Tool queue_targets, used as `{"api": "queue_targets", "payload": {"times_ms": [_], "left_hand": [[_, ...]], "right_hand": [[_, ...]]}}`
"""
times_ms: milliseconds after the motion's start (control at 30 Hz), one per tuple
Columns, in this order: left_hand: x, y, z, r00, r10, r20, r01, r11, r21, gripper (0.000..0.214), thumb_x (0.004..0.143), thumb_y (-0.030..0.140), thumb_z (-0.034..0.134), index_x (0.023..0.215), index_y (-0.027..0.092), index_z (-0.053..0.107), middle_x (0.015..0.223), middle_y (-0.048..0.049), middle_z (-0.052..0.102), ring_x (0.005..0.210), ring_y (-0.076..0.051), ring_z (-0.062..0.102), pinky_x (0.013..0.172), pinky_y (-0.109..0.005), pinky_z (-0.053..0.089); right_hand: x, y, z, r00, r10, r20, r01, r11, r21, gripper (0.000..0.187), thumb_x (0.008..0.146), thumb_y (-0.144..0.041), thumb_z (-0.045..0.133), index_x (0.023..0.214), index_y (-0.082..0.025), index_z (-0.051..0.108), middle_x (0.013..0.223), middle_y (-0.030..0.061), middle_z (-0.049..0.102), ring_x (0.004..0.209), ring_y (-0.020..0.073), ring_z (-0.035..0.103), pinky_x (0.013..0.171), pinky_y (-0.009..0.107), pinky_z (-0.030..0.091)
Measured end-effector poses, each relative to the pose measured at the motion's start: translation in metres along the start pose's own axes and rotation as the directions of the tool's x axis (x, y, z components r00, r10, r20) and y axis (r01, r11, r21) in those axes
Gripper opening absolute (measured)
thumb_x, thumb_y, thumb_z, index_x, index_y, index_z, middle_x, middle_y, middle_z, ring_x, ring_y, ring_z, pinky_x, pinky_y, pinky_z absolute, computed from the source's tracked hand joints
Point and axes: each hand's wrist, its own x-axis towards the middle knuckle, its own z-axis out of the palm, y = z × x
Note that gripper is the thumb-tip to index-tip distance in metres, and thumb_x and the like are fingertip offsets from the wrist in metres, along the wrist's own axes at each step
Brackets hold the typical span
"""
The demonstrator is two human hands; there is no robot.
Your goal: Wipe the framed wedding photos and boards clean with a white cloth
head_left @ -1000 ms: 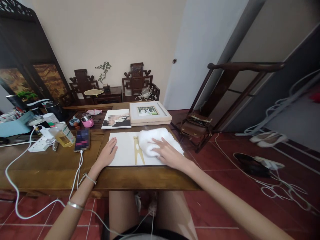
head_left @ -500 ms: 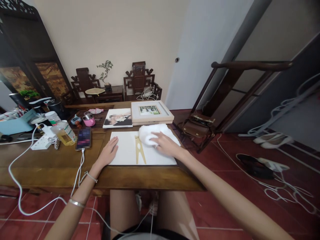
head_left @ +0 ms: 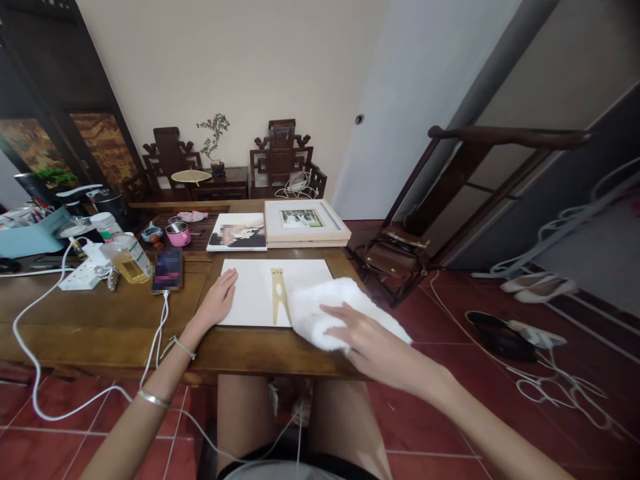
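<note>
A white flat panel (head_left: 253, 297) lies face down on the wooden table (head_left: 100, 320), with a yellowish folding stand (head_left: 279, 297) on its back. My left hand (head_left: 217, 300) rests flat on the panel's left edge, fingers stretched out. My right hand (head_left: 370, 340) presses a white fluffy cloth (head_left: 330, 307) at the panel's near right corner, by the table's front edge; its fingers lie spread on the cloth.
Behind the panel lie a photo print (head_left: 239, 232) and a framed picture (head_left: 304, 222). To the left are a phone (head_left: 167, 270) on a charging cable, an oil bottle (head_left: 127, 259), a power strip (head_left: 83, 273) and a pink cup (head_left: 177, 233). A wooden rack (head_left: 450, 193) stands to the right.
My right hand has drawn the cloth from the panel's far right part toward me, down to the near right corner. The left hand has stayed put.
</note>
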Motion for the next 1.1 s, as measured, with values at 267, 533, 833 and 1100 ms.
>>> {"api": "queue_targets", "payload": {"times_ms": [267,533,833,1100], "left_hand": [[-0.001,-0.004,0.003,1.000,0.007,0.000,-0.007,1.000,0.000,0.048,0.091,0.030,0.029,0.132,0.013,0.049,0.143,-0.0107,0.043,0.136,-0.021,0.034,0.115,-0.043,0.025],[-0.001,-0.003,-0.001,1.000,-0.001,0.010,0.001,1.000,-0.014,0.048,0.091,0.031,0.031,0.132,0.012,0.049,0.143,-0.0118,0.043,0.136,-0.022,0.035,0.114,-0.044,0.025],[0.000,-0.002,0.001,1.000,0.007,-0.009,-0.007,1.000,0.010,0.047,0.091,0.028,0.031,0.131,0.011,0.050,0.142,-0.0123,0.044,0.135,-0.022,0.035,0.114,-0.044,0.026],[-0.001,-0.004,0.002,1.000,0.015,-0.005,-0.015,1.000,0.006,0.047,0.091,0.027,0.031,0.131,0.011,0.050,0.142,-0.0132,0.043,0.135,-0.022,0.035,0.114,-0.045,0.025]], "right_hand": [[-0.001,0.000,-0.002,0.999,0.026,0.042,-0.027,1.000,0.016,0.049,0.068,-0.004,0.044,0.109,-0.022,0.065,0.131,0.0102,0.054,0.124,0.0251,0.047,0.102,0.043,0.038],[0.107,0.055,0.020,0.990,0.133,-0.045,-0.135,0.990,-0.037,0.040,0.084,-0.011,0.043,0.120,-0.015,0.059,0.130,0.0177,0.054,0.122,0.0305,0.047,0.100,0.051,0.034],[0.027,0.009,0.020,1.000,0.013,0.002,-0.013,1.000,-0.017,0.041,0.074,-0.004,0.046,0.109,-0.017,0.065,0.141,0.0120,0.045,0.138,0.0276,0.023,0.110,0.057,0.018],[-0.015,-0.014,0.003,0.997,-0.007,0.072,0.000,0.995,0.099,0.043,0.068,-0.003,0.045,0.102,-0.020,0.066,0.142,0.0089,0.043,0.136,0.0260,0.030,0.112,0.052,0.021]]}}
